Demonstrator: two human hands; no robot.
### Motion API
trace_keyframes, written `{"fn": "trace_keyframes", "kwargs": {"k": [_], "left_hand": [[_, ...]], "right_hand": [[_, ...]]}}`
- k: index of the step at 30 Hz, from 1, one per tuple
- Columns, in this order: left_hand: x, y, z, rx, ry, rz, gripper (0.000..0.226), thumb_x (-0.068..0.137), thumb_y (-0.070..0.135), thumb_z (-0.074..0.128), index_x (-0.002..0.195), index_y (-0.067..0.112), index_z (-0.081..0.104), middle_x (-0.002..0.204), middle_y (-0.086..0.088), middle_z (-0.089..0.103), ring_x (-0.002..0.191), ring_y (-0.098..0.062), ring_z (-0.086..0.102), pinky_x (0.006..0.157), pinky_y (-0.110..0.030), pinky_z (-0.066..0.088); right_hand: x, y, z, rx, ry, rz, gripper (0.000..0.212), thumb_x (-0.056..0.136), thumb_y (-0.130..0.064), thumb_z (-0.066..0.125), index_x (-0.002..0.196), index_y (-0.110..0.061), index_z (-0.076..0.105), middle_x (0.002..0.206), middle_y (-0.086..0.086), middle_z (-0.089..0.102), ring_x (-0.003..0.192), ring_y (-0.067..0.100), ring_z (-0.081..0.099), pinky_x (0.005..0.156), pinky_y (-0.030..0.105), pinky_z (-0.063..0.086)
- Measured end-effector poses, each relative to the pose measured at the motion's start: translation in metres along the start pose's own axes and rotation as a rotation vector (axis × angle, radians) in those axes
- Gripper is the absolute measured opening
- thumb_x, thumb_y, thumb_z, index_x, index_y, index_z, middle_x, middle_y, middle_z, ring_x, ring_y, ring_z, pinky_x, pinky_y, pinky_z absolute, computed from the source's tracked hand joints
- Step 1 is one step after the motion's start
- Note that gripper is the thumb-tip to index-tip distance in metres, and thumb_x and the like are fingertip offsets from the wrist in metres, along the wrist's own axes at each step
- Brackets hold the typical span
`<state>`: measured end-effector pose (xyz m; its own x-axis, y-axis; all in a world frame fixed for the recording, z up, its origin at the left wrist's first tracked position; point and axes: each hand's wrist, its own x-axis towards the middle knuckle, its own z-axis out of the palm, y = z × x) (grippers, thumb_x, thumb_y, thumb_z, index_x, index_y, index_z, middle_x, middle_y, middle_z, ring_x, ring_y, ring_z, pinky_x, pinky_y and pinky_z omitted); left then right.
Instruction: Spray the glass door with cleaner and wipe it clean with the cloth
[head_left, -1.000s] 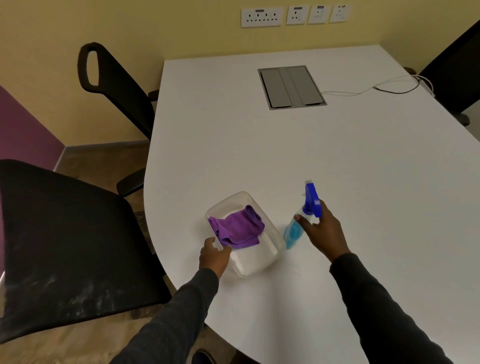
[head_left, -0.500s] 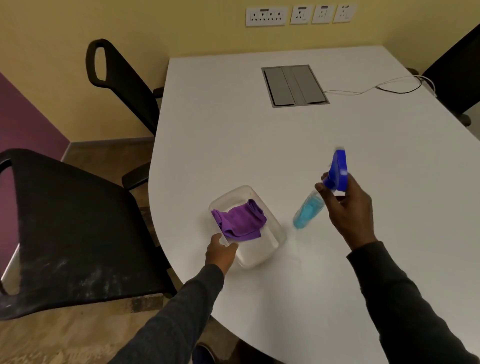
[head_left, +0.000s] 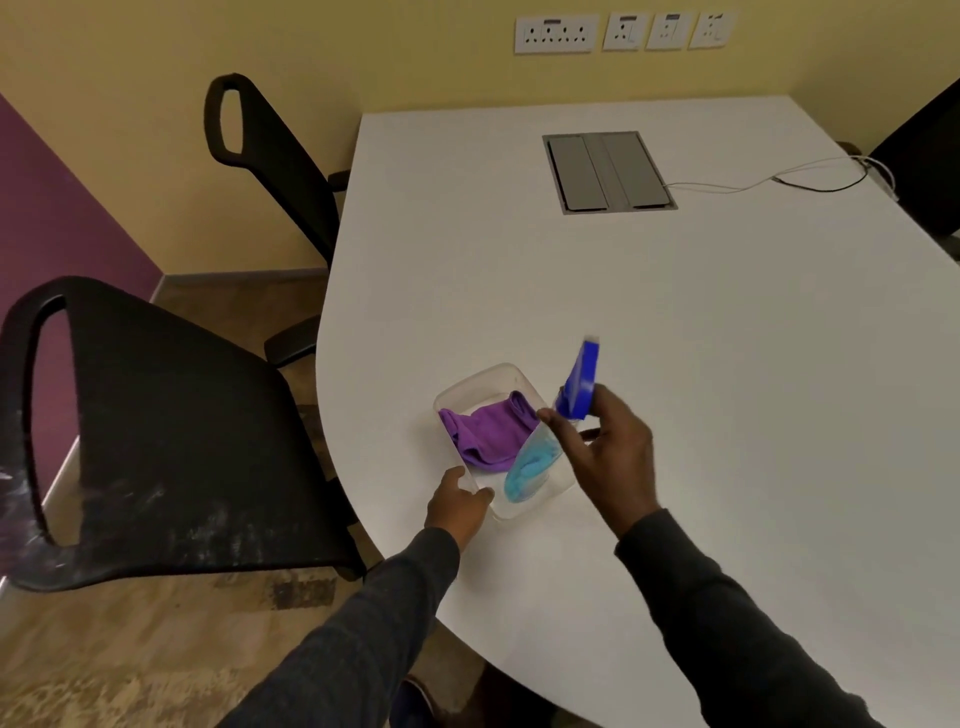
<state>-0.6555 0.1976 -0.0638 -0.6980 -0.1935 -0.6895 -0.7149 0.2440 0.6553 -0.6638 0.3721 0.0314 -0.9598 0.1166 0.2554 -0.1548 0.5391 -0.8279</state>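
Observation:
A clear plastic tub (head_left: 470, 387) sits near the curved front-left edge of the white table (head_left: 701, 364). A crumpled purple cloth (head_left: 488, 434) lies inside it. My left hand (head_left: 457, 504) grips the tub's near corner. My right hand (head_left: 610, 452) holds a spray bottle (head_left: 540, 462) of blue cleaner by its neck. The bottle has a dark blue trigger head and hangs tilted, its base over the tub's near right part. No glass door is in view.
Two black office chairs stand left of the table, one close (head_left: 156, 441) and one farther back (head_left: 270, 156). A grey cable hatch (head_left: 605, 171) is set in the tabletop, with cables (head_left: 769, 182) trailing right. Wall sockets (head_left: 618, 31) sit on the yellow wall.
My right hand lifted the spray bottle off the table, swung it right, then brought it back left over the tub. My left hand stayed on the tub's corner.

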Motion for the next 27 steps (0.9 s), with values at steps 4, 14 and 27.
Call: {"fn": "trace_keyframes", "kwargs": {"k": [4, 14, 27], "left_hand": [[-0.004, -0.003, -0.001, 0.013, -0.018, 0.004, 0.057, 0.095, 0.025, 0.063, 0.147, 0.023, 0.038, 0.145, -0.012, 0.05, 0.128, -0.03, 0.052, 0.107, -0.043, 0.047], [-0.013, -0.017, -0.015, 0.004, -0.048, 0.02, 0.056, 0.094, 0.027, 0.064, 0.145, 0.024, 0.041, 0.146, -0.011, 0.047, 0.127, -0.03, 0.051, 0.107, -0.044, 0.047], [-0.028, -0.049, -0.052, 0.057, -0.121, 0.101, 0.025, 0.093, 0.03, 0.061, 0.115, 0.018, 0.064, 0.122, -0.008, 0.065, 0.113, -0.028, 0.062, 0.104, -0.041, 0.05]], "right_hand": [[-0.01, 0.019, 0.027, -0.024, -0.072, 0.1, 0.051, 0.086, -0.051, 0.067, 0.121, -0.013, 0.064, 0.109, -0.003, 0.068, 0.094, 0.012, 0.062, 0.078, 0.028, 0.061], [-0.027, 0.04, 0.043, -0.096, -0.045, 0.163, 0.048, 0.086, -0.038, 0.076, 0.122, -0.01, 0.061, 0.111, -0.002, 0.062, 0.099, 0.017, 0.061, 0.082, 0.037, 0.061], [-0.09, 0.025, 0.046, -0.394, -0.152, 0.404, 0.035, 0.097, -0.043, 0.063, 0.122, -0.018, 0.065, 0.113, 0.0, 0.067, 0.09, 0.013, 0.061, 0.076, 0.025, 0.046]]}}
